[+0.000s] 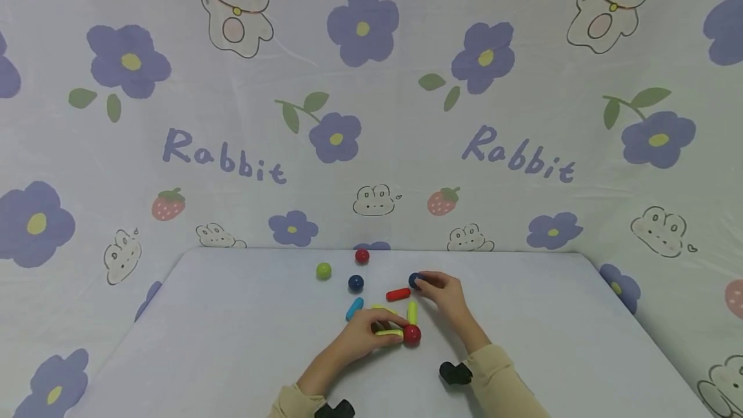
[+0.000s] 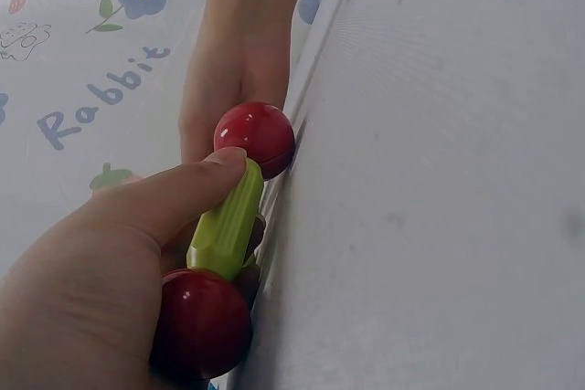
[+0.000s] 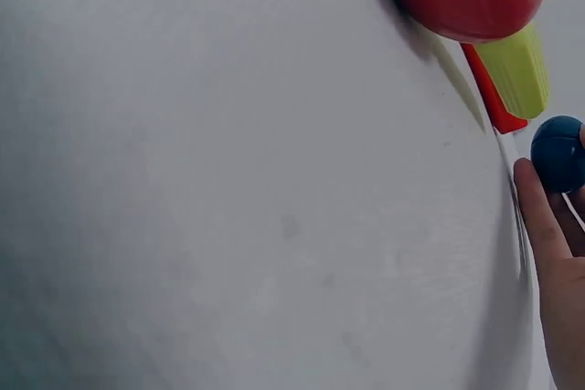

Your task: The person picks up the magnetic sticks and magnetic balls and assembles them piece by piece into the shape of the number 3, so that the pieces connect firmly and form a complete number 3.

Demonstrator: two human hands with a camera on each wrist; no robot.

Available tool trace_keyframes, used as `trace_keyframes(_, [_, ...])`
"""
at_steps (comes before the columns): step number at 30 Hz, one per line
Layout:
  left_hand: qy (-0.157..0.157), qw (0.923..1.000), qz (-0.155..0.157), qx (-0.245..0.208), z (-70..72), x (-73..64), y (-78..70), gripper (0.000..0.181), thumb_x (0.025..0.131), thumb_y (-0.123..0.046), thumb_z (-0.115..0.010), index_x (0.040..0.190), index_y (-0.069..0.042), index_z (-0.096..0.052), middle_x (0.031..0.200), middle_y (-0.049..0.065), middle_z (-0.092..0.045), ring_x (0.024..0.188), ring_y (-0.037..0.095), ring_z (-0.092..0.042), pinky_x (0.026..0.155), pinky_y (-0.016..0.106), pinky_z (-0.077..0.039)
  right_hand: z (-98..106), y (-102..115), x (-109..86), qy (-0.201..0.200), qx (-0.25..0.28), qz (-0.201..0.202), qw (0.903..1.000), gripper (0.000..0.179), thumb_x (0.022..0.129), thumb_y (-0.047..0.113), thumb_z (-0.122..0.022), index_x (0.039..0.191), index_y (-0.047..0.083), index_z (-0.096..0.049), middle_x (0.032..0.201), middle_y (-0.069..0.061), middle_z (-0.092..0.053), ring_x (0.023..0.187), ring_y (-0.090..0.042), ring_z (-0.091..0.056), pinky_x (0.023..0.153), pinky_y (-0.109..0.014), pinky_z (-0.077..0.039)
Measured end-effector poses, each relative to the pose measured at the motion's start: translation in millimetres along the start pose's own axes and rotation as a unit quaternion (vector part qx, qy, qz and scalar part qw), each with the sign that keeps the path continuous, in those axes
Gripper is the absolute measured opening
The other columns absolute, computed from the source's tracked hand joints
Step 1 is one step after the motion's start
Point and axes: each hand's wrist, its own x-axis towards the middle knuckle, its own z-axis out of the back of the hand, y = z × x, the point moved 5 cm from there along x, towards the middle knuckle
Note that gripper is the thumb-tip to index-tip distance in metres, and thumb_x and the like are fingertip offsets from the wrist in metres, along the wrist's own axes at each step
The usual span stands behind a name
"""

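My left hand (image 1: 364, 335) grips a yellow-green rod (image 2: 226, 221) between thumb and fingers. Red balls sit at its two ends in the left wrist view, a far red ball (image 2: 255, 139) and a near red ball (image 2: 203, 324), partly behind the hand. From the right-hand red ball (image 1: 412, 335) a second yellow-green rod (image 1: 412, 312) points away across the table. Farther back, my right hand (image 1: 445, 292) pinches a dark blue ball (image 3: 557, 154) by its fingertips. Left of that ball lies a red rod (image 1: 398, 294). Another yellow-green rod (image 1: 383, 308) shows partly behind my left hand.
Loose on the white table (image 1: 232, 340) are a blue rod (image 1: 355, 308), a second dark blue ball (image 1: 356, 284), a green ball (image 1: 323, 271) and a red ball (image 1: 362, 256) near the back edge. A patterned cloth (image 1: 406, 102) hangs behind.
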Motion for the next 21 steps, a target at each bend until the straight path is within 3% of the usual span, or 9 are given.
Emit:
trace_keyframes(4, [0.001,1.0000,0.001,-0.002,0.3,-0.2,-0.6,0.026,0.087,-0.028,-0.074,0.112,-0.026,-0.072,0.108,-0.006,-0.073,0.089,0.005,-0.062,0.076,0.019,-0.051,-5.1,-2.3,0.3,0.011,0.010,-0.014,0.9998,0.038,0.091,0.015,-0.068,0.124,-0.002,-0.062,0.123,-0.023,-0.064,0.101,-0.019,-0.068,0.092,-0.031,-0.056])
trace_keyframes(14, [0.003,1.0000,-0.007,0.006,1.3,-1.2,-3.6,0.026,0.087,-0.027,-0.073,0.113,-0.026,-0.072,0.108,-0.006,-0.072,0.089,0.004,-0.062,0.077,0.018,-0.052,-23.9,2.8,-1.6,0.032,0.007,-0.006,0.9994,0.039,0.092,0.017,-0.067,0.126,-0.001,-0.061,0.127,-0.024,-0.063,0.107,-0.025,-0.067,0.096,-0.035,-0.054])
trace_keyframes(21, [0.003,1.0000,0.000,0.009,1.5,-1.2,-2.2,0.026,0.087,-0.027,-0.074,0.113,-0.027,-0.072,0.108,-0.006,-0.072,0.089,0.005,-0.062,0.077,0.018,-0.051,-19.9,3.0,-2.3,0.021,-0.007,-0.004,0.9997,0.038,0.092,0.016,-0.066,0.126,0.002,-0.062,0.127,-0.022,-0.063,0.113,-0.029,-0.066,0.101,-0.039,-0.051])
